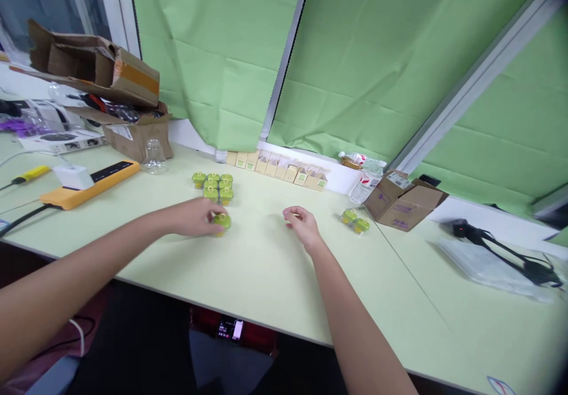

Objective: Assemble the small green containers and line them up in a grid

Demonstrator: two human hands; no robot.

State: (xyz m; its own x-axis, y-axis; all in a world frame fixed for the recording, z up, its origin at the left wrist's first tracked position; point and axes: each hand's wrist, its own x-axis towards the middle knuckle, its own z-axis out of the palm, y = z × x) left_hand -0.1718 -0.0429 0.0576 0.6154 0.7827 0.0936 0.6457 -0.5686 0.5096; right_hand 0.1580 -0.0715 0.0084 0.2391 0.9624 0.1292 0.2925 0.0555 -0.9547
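My left hand (199, 217) has its thumb and fingers round a small clear container with a green lid (222, 222), low over or on the table. Just behind it, several matching green-lidded containers (212, 194) stand grouped in rows. My right hand (303, 227) is in front of the middle of the table, fingers loosely curled with a gap to the thumb. I see nothing in it. To its right, more green-lidded containers (355, 222) sit together, apart from the hand.
Small beige boxes (279, 168) line the back edge. An orange power strip (95, 182), a clear jar (154, 157) and an opened carton (137, 132) stand left. At right are a plastic bottle (364, 187), a cardboard box (402, 203) and black cables (501, 247).
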